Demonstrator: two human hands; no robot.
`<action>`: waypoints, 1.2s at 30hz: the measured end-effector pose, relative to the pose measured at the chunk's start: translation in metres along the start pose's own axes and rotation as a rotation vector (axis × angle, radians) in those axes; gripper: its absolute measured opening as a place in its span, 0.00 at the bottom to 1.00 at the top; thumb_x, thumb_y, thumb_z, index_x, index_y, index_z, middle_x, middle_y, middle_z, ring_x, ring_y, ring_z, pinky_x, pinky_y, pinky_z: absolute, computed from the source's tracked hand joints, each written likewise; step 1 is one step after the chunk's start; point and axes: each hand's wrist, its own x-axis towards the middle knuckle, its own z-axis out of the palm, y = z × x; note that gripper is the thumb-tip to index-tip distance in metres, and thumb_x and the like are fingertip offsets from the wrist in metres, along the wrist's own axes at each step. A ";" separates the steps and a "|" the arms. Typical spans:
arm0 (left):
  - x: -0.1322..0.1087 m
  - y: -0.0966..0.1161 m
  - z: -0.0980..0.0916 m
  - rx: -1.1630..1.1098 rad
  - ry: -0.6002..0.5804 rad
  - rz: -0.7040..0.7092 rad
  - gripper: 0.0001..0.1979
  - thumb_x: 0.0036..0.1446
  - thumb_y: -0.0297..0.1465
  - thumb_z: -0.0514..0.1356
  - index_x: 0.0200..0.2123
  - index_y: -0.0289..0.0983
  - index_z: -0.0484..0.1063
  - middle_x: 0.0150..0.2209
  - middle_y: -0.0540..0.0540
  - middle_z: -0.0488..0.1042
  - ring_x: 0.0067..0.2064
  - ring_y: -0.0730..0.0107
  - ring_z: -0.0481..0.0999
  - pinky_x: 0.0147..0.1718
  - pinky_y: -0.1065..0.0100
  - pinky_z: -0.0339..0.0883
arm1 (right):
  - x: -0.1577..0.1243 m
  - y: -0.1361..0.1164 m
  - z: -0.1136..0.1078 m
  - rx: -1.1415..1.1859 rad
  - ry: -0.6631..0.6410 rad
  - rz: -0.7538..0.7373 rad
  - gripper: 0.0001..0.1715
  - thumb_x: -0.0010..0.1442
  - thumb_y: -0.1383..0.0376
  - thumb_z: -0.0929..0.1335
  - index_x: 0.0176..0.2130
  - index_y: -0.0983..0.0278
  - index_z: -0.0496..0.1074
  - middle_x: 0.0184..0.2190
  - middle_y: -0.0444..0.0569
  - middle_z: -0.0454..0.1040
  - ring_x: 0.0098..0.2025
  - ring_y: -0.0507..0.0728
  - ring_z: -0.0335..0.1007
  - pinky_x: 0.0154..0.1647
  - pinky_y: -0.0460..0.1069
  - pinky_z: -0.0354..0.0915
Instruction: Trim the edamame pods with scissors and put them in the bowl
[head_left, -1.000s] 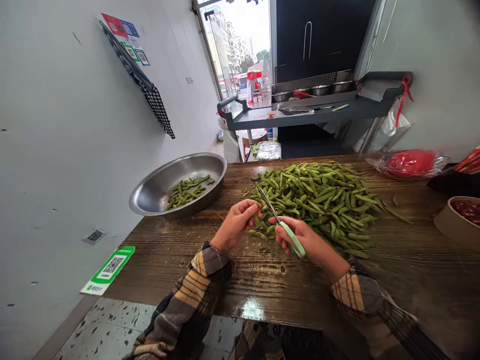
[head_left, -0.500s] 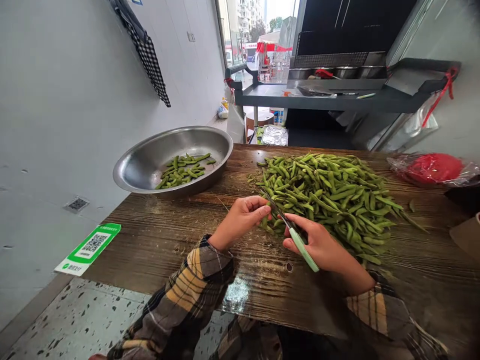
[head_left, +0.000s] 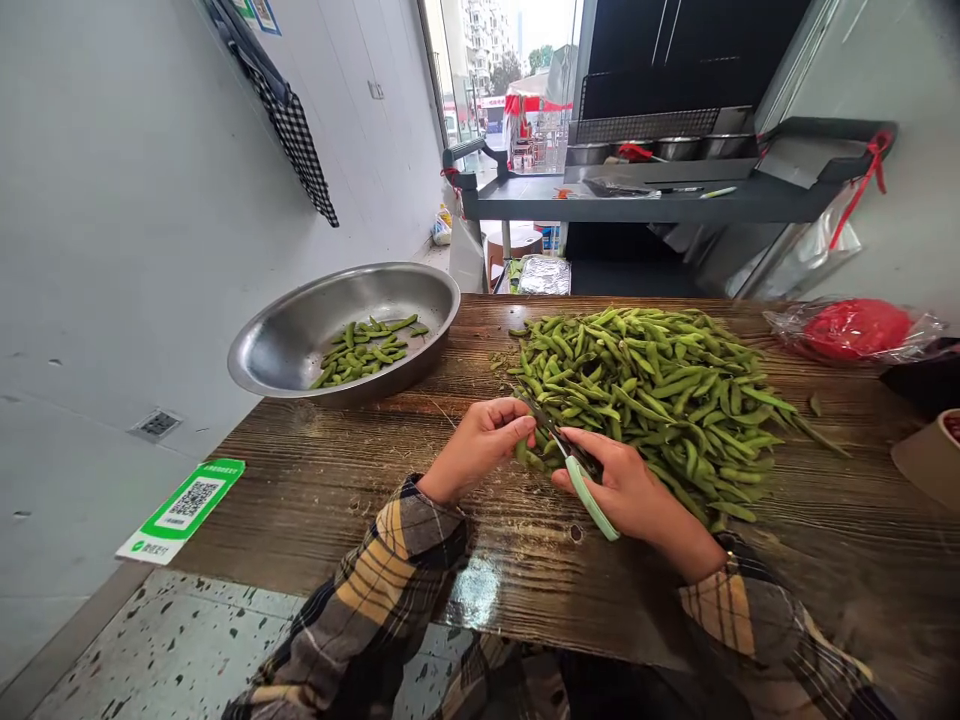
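Note:
My right hand (head_left: 626, 490) is closed around the light green handle of a pair of scissors (head_left: 591, 498). Their dark blades point up and left, beside the fingertips of my left hand (head_left: 484, 445). That left hand is pinched, thumb against forefinger, on an edamame pod mostly hidden by the fingers. Just beyond both hands lies a large heap of green edamame pods (head_left: 660, 380) on the wooden table (head_left: 337, 480). A wide steel basin (head_left: 259, 355) at the table's far left holds a smaller lot of pods (head_left: 364, 350).
A green-and-white QR code card (head_left: 184, 510) lies at the table's left edge by the wall. At the right are a red item in clear plastic (head_left: 859, 328) and a paper tub (head_left: 926, 460). Behind the table stands a grey cart (head_left: 645, 208).
The scissors have swung slightly left and their handles look closer together. My left hand keeps its pinch in nearly the same place. The whole view has shifted a little.

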 end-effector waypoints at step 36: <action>0.006 -0.008 0.000 -0.559 0.202 0.081 0.13 0.46 0.30 0.70 0.33 0.33 0.71 0.29 0.50 0.76 0.29 0.76 0.77 0.34 0.72 0.73 | 0.004 -0.005 0.000 0.681 -0.222 0.260 0.37 0.50 0.43 0.71 0.50 0.63 0.66 0.31 0.45 0.66 0.31 0.53 0.63 0.32 0.49 0.64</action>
